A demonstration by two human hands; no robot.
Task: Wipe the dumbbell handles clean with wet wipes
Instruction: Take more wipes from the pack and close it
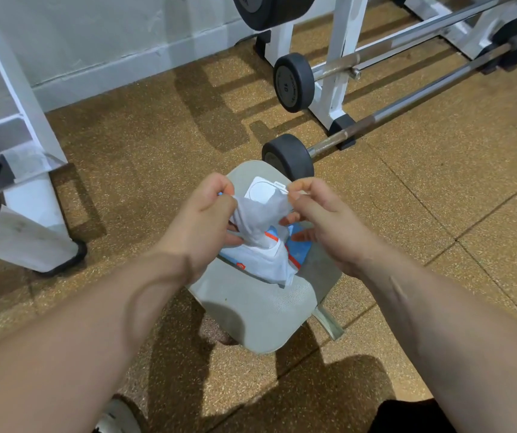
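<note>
The left hand (202,214) and the right hand (316,210) are raised side by side, with a white wet wipe (260,217) stretched between them. The left hand's fingers are curled and pinch the wipe's left edge; the right hand pinches its upper right corner between thumb and forefinger, with the other fingers loosely bent beneath. The wipe's lower end hangs down to the wipes pack (241,259), a white packet with blue and orange print lying directly under both hands. The pack's white lid (261,192) shows just beyond the fingertips, between the two hands. The pack rests on a grey padded worktop (260,310) that reaches back beneath the wrists. Just beyond the right hand, a black weight on a barbell (288,157) sits on the speckled floor (126,151), its bar running away to the right. Farther out lies a second barbell (293,82) beside a white rack frame (335,73). No dumbbell handle can be made out.
</note>
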